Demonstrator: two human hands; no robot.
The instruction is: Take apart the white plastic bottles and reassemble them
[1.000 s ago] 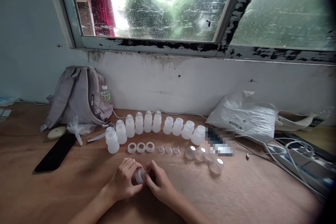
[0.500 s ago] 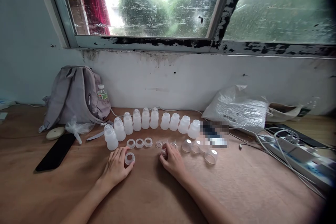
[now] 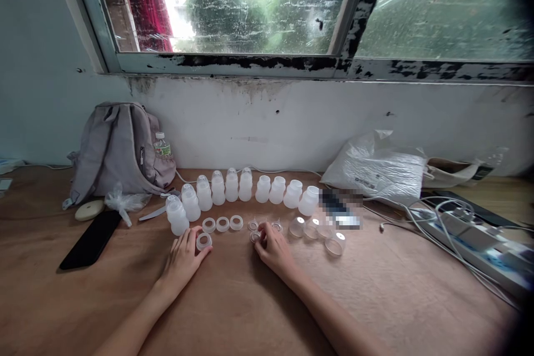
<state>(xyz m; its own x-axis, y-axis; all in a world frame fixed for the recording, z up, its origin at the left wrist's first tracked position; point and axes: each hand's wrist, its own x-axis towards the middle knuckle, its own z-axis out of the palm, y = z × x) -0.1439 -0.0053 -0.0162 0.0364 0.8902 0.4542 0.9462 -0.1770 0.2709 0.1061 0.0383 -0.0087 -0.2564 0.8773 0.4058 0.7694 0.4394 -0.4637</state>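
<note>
My left hand (image 3: 183,256) rests on the table with thumb and fingers closed round a white screw ring (image 3: 204,241). Behind it lies a short row of similar rings (image 3: 222,225). My right hand (image 3: 273,247) is closed at the fingertips on a clear bottle nipple (image 3: 255,237), partly covered by the fingers. More nipples (image 3: 252,225) lie just behind that hand. To its right, several clear dome caps (image 3: 334,245) sit on the table. An arc of small milky bottles stands at the back: capped ones (image 3: 217,189) on the left, open-necked ones (image 3: 292,194) on the right.
On the left are a grey backpack (image 3: 120,150), a black phone-like slab (image 3: 89,240), a round beige disc (image 3: 89,210) and a knotted plastic bag (image 3: 123,203). At right lie a wrapped plastic package (image 3: 375,169), white cables and a power strip (image 3: 479,247). A blurred-out patch sits beside the bottles.
My left hand and its ring have shifted slightly away from me, nearer the ring row. The nipple at my right fingertips has moved a little left and shows more. The view has tilted slightly.
</note>
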